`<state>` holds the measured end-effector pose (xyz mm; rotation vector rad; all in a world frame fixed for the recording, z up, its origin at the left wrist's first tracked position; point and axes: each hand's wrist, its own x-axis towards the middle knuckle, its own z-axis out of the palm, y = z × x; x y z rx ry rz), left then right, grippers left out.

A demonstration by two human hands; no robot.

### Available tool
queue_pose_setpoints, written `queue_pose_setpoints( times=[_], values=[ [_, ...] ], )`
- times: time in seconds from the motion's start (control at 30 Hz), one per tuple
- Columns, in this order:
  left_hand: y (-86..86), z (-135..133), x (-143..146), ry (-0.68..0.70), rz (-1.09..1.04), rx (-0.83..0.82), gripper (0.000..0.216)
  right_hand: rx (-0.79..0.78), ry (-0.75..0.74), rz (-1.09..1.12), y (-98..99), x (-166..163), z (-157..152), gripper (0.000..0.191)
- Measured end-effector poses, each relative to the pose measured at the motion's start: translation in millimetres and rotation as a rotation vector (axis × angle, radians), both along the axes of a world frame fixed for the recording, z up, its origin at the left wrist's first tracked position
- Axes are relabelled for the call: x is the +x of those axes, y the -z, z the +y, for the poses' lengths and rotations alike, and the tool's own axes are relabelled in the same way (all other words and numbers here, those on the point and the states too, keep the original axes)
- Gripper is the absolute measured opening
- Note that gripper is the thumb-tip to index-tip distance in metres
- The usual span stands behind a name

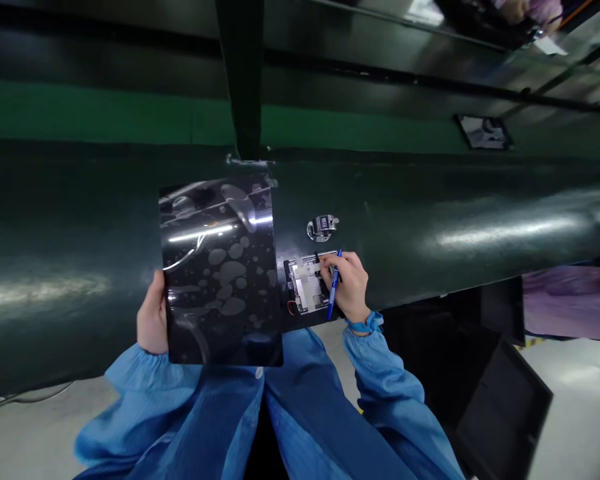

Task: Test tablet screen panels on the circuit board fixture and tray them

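My left hand [153,317] grips the left edge of a glossy black screen panel [220,280], raised and tilted over the table's front edge. Pale bubble-like blotches and light reflections cover its face. My right hand [349,283] is closed around a blue pen [333,287]. Its fingertips are over an opened device with exposed circuit boards [307,287], and a red wire shows at the device's lower left. Just beyond the device stands a small metal tally counter [323,227]. A blue band circles my right wrist.
The long table has a dark green cover [405,200]. A dark post [243,80] rises behind the panel. Toward the back right lies a framed, screen-like item [484,132]. Black bins [503,407] stand at lower right, near another person's pink sleeve [570,300].
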<state>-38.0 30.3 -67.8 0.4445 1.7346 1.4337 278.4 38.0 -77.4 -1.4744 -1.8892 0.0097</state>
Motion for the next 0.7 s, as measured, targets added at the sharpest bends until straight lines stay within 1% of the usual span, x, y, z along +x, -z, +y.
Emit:
queue_pose_setpoints(
  times=[0.07, 0.13, 0.2, 0.27, 0.33, 0.37, 0.43, 0.5, 0.53, 0.57, 0.6, 0.63, 0.7],
  values=[
    [-1.0, 0, 1, -0.046, -0.072, -0.012, 0.034, -0.014, -0.032, -0.012, -0.4, -3, 0, 0.015],
    [0.0, -2, -1, -0.048, -0.107, -0.011, 0.034, -0.03, -0.048, -0.014, -1.4, -4, 0, 0.016],
    [1.0, -3, -3, -0.031, -0.188, 0.009, 0.039, -0.041, -0.051, -0.02, -1.4, -4, 0, 0.017],
    [-0.1, -2, -3, 0.029, -0.404, 0.005, 0.042, -0.036, -0.047, -0.033, -0.6, -2, 0, 0.017],
    [-3.8, 1, 0, 0.119, -0.65, -0.042, 0.044, -0.029, -0.036, -0.038, -0.4, 0, 1, 0.017],
    [-6.5, 2, 2, 0.163, -0.738, -0.07, 0.048, -0.016, -0.023, -0.031, -1.1, -1, 2, 0.015],
    [-13.0, 5, 7, 0.204, -0.815, -0.086, 0.053, 0.047, 0.032, 0.027, -5.2, -5, 2, 0.01],
    [-19.8, 7, 12, 0.173, -0.817, -0.045, 0.043, 0.098, 0.116, 0.187, -13.1, -17, 0, 0.007],
    [-22.9, 7, 15, 0.146, -0.807, -0.018, 0.038, 0.083, 0.143, 0.298, -18.2, -26, -1, 0.011],
    [-25.5, 7, 18, 0.119, -0.787, 0.008, 0.035, 0.028, 0.14, 0.409, -23.8, -36, -3, 0.017],
    [-27.6, 8, 20, 0.094, -0.758, 0.029, 0.033, -0.056, 0.105, 0.503, -29.4, -47, -4, 0.024],
    [-29.2, 8, 22, 0.081, -0.731, 0.04, 0.033, -0.152, 0.038, 0.567, -34.4, -59, -6, 0.035],
    [-30.8, 8, 26, 0.086, -0.708, 0.05, 0.032, -0.322, -0.147, 0.619, -41.6, -79, -7, 0.07]
  ],
)
